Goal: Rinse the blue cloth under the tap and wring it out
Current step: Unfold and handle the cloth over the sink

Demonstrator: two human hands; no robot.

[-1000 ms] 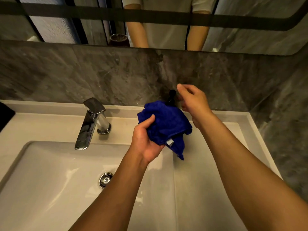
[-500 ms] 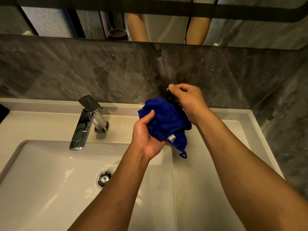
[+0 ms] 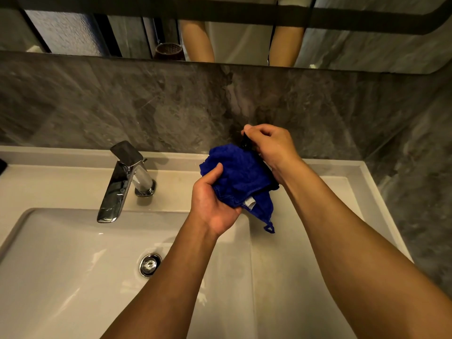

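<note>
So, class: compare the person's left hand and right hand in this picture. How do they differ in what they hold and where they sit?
The left hand grips the bunched blue cloth from below; the right hand is curled round a small black object above the cloth. The left hand sits nearer the tap, the right nearer the wall. Both are raised above the sink, and neither is under the tap.

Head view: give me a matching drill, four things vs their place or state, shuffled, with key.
Things:
1. blue cloth
2. tap
3. drain plug
4. right hand

States:
A. at the basin bottom
B. bunched in the left hand
C. no water running from it
D. curled on a small black object above the cloth

Pairs: 1-B, 2-C, 3-A, 4-D
</note>
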